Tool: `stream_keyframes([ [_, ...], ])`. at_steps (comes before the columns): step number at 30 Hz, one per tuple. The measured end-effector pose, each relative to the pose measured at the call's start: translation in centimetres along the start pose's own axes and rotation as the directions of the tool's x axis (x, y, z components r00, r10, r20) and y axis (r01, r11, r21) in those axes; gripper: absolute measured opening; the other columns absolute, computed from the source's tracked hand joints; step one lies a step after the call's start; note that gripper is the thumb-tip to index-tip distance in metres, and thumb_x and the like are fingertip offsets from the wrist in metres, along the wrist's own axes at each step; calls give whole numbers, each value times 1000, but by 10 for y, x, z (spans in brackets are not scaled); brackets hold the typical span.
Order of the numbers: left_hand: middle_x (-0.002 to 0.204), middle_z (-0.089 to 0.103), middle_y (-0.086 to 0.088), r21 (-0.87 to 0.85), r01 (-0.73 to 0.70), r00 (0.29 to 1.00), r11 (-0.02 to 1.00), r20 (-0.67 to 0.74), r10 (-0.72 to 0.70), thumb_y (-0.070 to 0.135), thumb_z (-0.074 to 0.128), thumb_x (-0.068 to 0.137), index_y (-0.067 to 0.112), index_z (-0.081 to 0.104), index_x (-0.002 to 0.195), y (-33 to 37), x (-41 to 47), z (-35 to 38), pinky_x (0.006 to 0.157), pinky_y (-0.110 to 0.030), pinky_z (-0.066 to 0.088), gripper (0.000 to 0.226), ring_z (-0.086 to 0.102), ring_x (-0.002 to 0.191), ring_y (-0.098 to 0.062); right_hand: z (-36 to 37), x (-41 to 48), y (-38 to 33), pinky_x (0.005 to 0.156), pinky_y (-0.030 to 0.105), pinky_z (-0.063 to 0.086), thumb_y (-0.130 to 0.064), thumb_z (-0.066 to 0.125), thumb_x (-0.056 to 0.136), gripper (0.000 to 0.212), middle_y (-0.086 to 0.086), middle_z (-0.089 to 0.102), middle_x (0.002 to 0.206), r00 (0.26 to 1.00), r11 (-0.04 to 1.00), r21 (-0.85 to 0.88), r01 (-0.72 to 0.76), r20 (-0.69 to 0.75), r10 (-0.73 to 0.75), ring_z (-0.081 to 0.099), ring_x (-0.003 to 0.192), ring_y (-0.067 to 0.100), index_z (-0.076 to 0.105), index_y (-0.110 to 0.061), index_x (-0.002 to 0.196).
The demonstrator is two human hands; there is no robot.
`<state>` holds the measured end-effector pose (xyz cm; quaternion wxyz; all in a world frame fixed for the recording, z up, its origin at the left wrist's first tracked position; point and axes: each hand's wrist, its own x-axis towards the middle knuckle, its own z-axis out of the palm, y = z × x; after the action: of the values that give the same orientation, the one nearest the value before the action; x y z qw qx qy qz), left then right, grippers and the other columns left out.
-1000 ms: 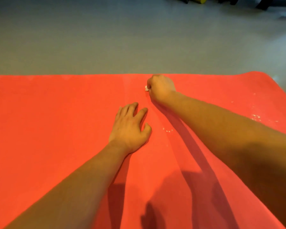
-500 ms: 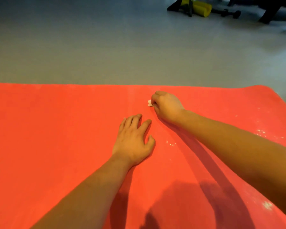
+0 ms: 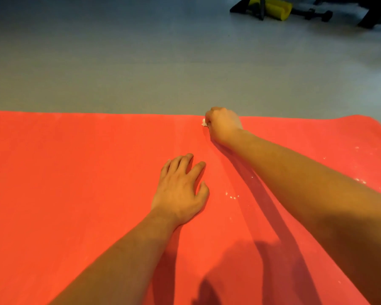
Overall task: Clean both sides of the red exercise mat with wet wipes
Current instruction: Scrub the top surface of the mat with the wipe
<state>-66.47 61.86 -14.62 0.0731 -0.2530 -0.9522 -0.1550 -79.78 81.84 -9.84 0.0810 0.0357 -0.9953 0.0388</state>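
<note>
**Wipe stroke back at far edge of mat**

Red exercise mat [image 3: 75, 194] lies flat on the grey floor [image 3: 141, 62] and fills the near half of the view. Far edge is straight, far right corner curved. Top looks matte and foam-like, with faint paler streaks running near to far through the middle.

Right hand [image 3: 223, 125] is at the mat's far edge, right of centre, with its fingers [image 3: 213, 115] curled tight round the wet wipe [image 3: 204, 122]. Only a small crumpled white bit of it pokes out left of the knuckles. Left hand [image 3: 180, 192] is flat on the mat, fingers spread wide, holding nothing, nearer and left of the right hand, well apart from it.

Change: half a second ago the right hand sat a little in from the far edge; now it is on the edge again, as it was a second ago. Left hand has stayed planted in the same spot. Reads as a short back-and-forth scrub with the mat pinned down. Judgement: still working this face along the far-middle strip, whole left part still to go, and no flip yet.

White specks [image 3: 231, 195] sit right of the left thumb, more at the right edge. Droplets or wipe crumbs, cannot tell. Yellow gear [image 3: 277, 8] and a dark dumbbell [image 3: 317, 14] are on the floor, far right.
</note>
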Motion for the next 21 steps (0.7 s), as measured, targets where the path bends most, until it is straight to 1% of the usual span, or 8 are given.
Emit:
stream_keyframes([
  [2, 154, 45, -5, 6, -2, 1000, 1000, 6, 2, 49, 47, 90, 33, 55, 144, 0, 1, -1, 119, -52, 30, 57, 39, 140, -27, 0, -30, -2, 66, 34, 43, -12, 61, 86, 17, 8, 67, 101, 997, 998, 28, 52, -53, -50, 65, 92, 36, 73, -16, 97],
  [4, 154, 46, -6, 15, -6, 1000, 1000, 6, 5, 49, 47, 90, 32, 55, 143, 0, 1, -1, 119, -50, 31, 56, 39, 140, -28, 2, -63, -1, 64, 36, 45, -12, 61, 86, 14, 5, 65, 94, 987, 992, 29, 124, -110, -120, 65, 89, 34, 71, -17, 93],
  [7, 153, 46, -6, 21, -3, 1000, 1000, 0, 3, 48, 47, 90, 31, 56, 142, 0, 0, -1, 118, -50, 32, 56, 39, 139, -28, 4, -92, 3, 64, 37, 47, -16, 58, 89, 12, 2, 62, 91, 974, 982, 3, 186, -128, -184, 63, 87, 31, 70, -18, 92],
  [10, 153, 46, -6, 26, -1, 1000, 1000, 1, 1, 48, 48, 90, 32, 55, 142, 0, 0, 0, 118, -50, 32, 56, 39, 140, -28, 3, -72, 8, 63, 39, 49, -17, 56, 88, 17, 4, 63, 94, 986, 990, 6, 144, -91, -143, 64, 87, 34, 72, -17, 94],
  [13, 153, 46, -5, 25, 2, 1000, 1000, -4, -2, 49, 49, 90, 32, 56, 142, 0, 1, 1, 118, -50, 33, 56, 39, 140, -28, 2, -35, 8, 64, 35, 42, -15, 59, 89, 19, 9, 64, 102, 997, 998, -17, 58, -50, -59, 64, 93, 36, 74, -14, 101],
  [16, 153, 46, -3, 19, 10, 1000, 1000, 0, -10, 50, 48, 89, 34, 56, 142, -1, 2, 2, 116, -48, 34, 56, 40, 140, -28, 2, -21, 6, 66, 33, 37, -12, 60, 89, 22, 11, 65, 108, 1000, 999, -42, 21, -8, -21, 64, 97, 36, 74, -12, 104],
  [18, 153, 46, -3, 16, 19, 1000, 1000, 10, -19, 51, 48, 89, 34, 55, 141, -1, 2, 2, 115, -48, 34, 56, 40, 140, -28, 0, -33, 4, 67, 33, 39, -11, 60, 86, 22, 11, 66, 105, 1000, 1000, 12, 22, -8, -22, 65, 96, 36, 75, -14, 102],
  [21, 152, 47, -4, 5, 23, 1000, 1000, 9, -23, 49, 47, 87, 31, 56, 140, -1, 2, 0, 114, -48, 36, 57, 41, 139, -29, -6, -80, 0, 66, 38, 47, -13, 59, 84, 18, 8, 64, 95, 995, 993, 67, 98, -28, -97, 64, 91, 36, 73, -16, 94],
])
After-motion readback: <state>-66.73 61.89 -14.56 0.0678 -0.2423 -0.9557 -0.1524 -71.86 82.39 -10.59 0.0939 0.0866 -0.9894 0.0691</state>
